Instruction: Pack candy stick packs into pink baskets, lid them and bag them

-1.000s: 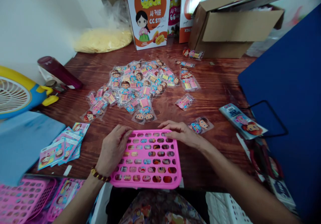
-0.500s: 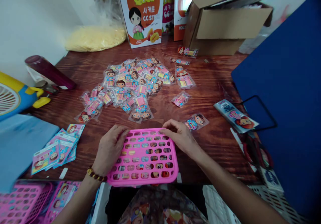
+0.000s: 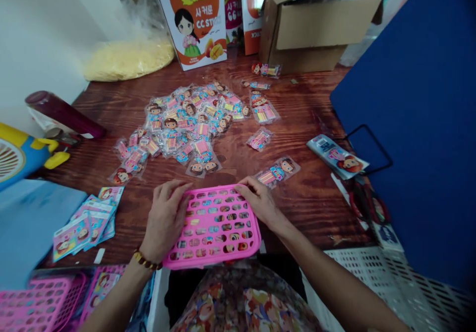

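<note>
A pink plastic basket with a perforated lid (image 3: 213,228) lies at the table's front edge, and small printed packets show through its oval holes. My left hand (image 3: 167,220) wraps the lid's left side, with its fingers at the far left corner. At the far right corner, my right hand (image 3: 260,203) grips the rim, its thumb and fingers closed there. Just beyond my right hand lies a clear stick packet (image 3: 277,171). Farther back on the table is a large pile of similar packets (image 3: 186,118).
Printed cards (image 3: 87,225) lie on the left beside a blue cloth (image 3: 33,223). Scissors (image 3: 366,200) and a folded printed bag (image 3: 337,157) are to the right. A cardboard box (image 3: 316,29) stands at the back. More pink baskets (image 3: 37,299) sit below left.
My view has turned slightly, so the table items appear farther left. Both hands stay on the pink basket's lid, which appears slightly tilted compared with before.
</note>
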Demonstrator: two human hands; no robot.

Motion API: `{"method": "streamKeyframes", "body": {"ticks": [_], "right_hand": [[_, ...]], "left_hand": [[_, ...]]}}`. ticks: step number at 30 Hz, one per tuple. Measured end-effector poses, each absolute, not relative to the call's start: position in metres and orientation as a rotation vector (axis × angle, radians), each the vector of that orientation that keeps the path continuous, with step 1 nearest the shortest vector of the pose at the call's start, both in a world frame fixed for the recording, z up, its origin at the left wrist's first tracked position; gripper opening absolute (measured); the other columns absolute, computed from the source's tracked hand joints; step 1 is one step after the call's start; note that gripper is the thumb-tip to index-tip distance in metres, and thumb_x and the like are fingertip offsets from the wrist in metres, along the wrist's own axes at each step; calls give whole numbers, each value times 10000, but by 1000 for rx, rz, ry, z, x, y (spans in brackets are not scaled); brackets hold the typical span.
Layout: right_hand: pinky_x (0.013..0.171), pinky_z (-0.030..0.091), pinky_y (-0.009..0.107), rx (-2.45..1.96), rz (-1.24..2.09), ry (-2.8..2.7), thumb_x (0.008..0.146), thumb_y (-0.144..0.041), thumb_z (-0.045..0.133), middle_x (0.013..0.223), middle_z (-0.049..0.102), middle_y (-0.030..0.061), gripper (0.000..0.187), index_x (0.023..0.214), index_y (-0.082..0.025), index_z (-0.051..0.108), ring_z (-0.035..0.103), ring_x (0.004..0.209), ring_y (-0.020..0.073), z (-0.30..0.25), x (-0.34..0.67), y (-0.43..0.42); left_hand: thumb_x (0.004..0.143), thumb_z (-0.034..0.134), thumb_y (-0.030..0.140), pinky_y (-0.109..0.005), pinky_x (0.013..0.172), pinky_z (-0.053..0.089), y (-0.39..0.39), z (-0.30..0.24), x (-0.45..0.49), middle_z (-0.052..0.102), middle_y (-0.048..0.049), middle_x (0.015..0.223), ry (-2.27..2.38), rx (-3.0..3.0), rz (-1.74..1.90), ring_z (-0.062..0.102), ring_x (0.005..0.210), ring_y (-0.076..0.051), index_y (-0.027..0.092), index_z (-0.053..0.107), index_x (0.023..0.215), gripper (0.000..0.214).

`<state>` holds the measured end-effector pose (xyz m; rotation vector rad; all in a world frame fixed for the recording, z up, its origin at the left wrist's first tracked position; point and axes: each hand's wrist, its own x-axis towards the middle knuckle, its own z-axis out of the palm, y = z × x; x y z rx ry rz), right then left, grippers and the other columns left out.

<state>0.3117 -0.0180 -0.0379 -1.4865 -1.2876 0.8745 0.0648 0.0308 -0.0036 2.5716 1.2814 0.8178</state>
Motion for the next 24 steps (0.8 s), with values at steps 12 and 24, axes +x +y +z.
{"method": "streamKeyframes", "body": {"ticks": [12,24], "right_hand": [[891,472,386,-1122,83,-2034,989,-226,468,984,680,84,247,927,-173,701,593,946,199,-25,327,-17],[1193,191,533,-1208,87,-2466,897,-448,631,1494,454,150,581,1389,-162,515,310,1440,273,-4,317,-103]], "left_hand": [[905,554,529,-553,1161,307,-3,5,44,329,-164,1561,757,2917,395,264,1453,-327,188,302,1492,725],[642,559,862,-635,1149,261,0,3,37,267,-320,1540,549,3073,224,204,1452,-459,34,209,1515,1253]]}}
